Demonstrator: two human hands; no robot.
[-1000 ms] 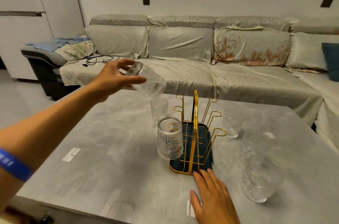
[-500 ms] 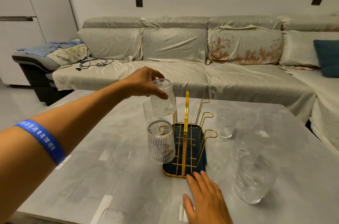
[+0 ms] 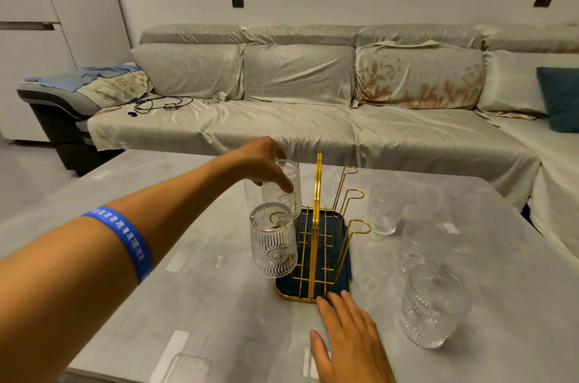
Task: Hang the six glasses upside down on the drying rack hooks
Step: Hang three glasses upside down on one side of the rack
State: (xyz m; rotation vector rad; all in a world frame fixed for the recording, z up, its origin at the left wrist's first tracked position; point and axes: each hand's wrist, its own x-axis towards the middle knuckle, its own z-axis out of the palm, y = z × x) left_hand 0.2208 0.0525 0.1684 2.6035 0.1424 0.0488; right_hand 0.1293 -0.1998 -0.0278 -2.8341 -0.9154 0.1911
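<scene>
Two glasses in: left hand [image 3: 266,160] grips the second glass [image 3: 283,188] over its hook, needing release, while the flat, open right hand [image 3: 351,335] steadies the rack [image 3: 316,257].

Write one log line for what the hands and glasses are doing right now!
left hand: lowering upside-down glass onto rack | right hand: flat at rack base | hung glass: on near-left hook

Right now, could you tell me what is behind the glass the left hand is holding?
Another glass stands on the table behind it, mostly covered by the held glass and left hand.
</scene>
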